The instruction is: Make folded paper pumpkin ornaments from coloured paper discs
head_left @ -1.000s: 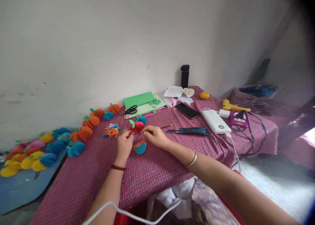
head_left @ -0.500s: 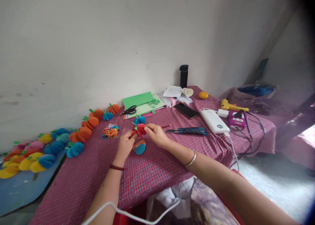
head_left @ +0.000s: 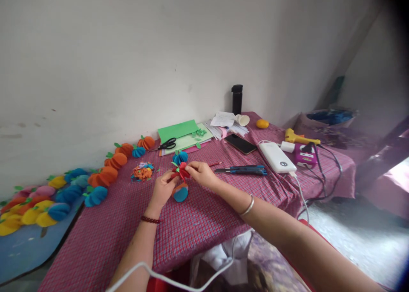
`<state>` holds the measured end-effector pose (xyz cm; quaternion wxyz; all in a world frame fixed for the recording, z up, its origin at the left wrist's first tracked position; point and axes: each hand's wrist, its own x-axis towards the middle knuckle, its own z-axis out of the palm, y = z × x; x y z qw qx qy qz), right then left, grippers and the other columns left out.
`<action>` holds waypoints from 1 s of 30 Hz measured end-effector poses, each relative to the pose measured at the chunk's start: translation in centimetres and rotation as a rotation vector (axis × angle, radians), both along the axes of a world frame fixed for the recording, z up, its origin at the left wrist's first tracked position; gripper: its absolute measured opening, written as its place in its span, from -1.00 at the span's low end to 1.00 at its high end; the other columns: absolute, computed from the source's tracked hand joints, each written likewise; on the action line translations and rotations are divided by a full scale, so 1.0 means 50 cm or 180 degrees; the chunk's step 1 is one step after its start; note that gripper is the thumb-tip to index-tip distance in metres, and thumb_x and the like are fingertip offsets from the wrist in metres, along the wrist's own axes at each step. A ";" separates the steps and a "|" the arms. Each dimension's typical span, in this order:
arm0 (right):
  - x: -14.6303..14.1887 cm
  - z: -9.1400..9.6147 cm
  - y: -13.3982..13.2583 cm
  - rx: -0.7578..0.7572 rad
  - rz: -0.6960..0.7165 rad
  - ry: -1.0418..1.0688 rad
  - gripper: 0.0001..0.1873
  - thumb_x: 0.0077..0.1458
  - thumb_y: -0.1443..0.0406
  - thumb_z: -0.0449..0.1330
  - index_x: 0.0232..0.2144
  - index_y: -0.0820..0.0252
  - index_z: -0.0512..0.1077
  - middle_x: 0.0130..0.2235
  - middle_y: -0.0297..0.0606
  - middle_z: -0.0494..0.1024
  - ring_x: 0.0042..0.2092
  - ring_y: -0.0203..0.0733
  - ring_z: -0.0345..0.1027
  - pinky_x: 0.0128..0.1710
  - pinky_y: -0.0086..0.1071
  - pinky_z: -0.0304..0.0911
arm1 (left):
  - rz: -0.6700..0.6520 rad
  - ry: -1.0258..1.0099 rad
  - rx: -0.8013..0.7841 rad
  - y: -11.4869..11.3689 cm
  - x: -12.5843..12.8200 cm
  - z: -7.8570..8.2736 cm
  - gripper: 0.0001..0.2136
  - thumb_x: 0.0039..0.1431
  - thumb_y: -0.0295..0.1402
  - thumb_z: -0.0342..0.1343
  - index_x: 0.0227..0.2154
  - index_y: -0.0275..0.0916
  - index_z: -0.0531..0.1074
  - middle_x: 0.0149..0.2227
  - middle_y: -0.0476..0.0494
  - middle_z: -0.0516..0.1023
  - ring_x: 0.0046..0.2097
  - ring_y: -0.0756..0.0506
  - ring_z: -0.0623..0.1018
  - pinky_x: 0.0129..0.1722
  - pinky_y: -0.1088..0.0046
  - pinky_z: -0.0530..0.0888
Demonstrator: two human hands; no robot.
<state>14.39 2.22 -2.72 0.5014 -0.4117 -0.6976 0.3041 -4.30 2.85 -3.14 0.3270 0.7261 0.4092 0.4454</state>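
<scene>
My left hand (head_left: 162, 189) and my right hand (head_left: 201, 173) both pinch a small red paper fruit (head_left: 181, 171) with a green leaf, held just above the red checked tablecloth (head_left: 198, 215). A folded stack of blue and orange paper discs (head_left: 180, 193) lies on the cloth right under my hands. A blue paper fruit (head_left: 180, 157) stands just behind them. A small heap of coloured paper scraps (head_left: 143, 171) lies to the left of my left hand.
Orange, blue and yellow paper fruits (head_left: 102, 177) line the wall at left. Scissors (head_left: 166, 144) lie on green paper (head_left: 179, 130). A utility knife (head_left: 243, 170), phone (head_left: 240, 143), power bank (head_left: 276, 156), glue gun (head_left: 298, 137), black bottle (head_left: 237, 99) and orange (head_left: 262, 123) stand to the right.
Both hands have turned the red paper fruit between their fingers; its green leaf now shows less. The hands stayed in nearly the same place.
</scene>
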 end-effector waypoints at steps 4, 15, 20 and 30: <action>-0.004 -0.011 0.006 0.0021 -0.0031 -0.0111 -0.78 0.15 0.33 0.07 -0.42 0.29 0.48 -0.45 -0.33 0.48 -0.43 -0.36 0.25 -0.41 -0.50 0.11 | -0.0078 -0.0074 -0.0140 -0.002 0.002 0.003 -0.83 0.09 -0.28 0.18 -0.37 -0.27 0.57 -0.32 -0.12 0.59 -0.25 -0.07 0.53 -0.23 0.46 0.41; -0.007 -0.023 0.006 -0.0081 0.0154 -0.0186 -0.97 -0.02 0.39 0.19 -0.47 0.27 0.41 -0.49 -0.42 0.37 -0.46 -0.38 0.14 -0.48 -0.51 0.00 | 0.0054 -0.0143 -0.0647 -0.015 0.010 0.004 -0.78 -0.05 -0.22 0.25 -0.55 -0.30 0.44 -0.57 0.00 0.45 -0.51 0.02 0.40 -0.47 0.51 0.38; -0.008 -0.032 0.013 -0.0180 0.0431 0.0017 -0.96 -0.01 0.39 0.18 -0.48 0.27 0.39 -0.52 -0.44 0.33 -0.47 -0.38 0.13 -0.48 -0.51 0.02 | -0.0009 -0.0101 -0.0745 -0.016 0.007 0.004 -0.79 -0.05 -0.24 0.24 -0.50 -0.31 0.46 -0.53 -0.03 0.49 -0.47 -0.01 0.45 -0.44 0.50 0.40; 0.014 -0.012 0.008 -0.1275 0.1590 0.0743 -0.64 -0.11 0.11 0.33 -0.41 0.29 0.38 -0.52 -0.43 0.39 -0.51 -0.40 0.23 -0.51 -0.51 0.15 | -0.0810 0.0129 -0.0851 -0.032 -0.007 0.035 -0.79 0.00 -0.22 0.24 -0.40 -0.29 0.56 -0.49 -0.09 0.55 -0.41 -0.07 0.48 -0.35 0.43 0.44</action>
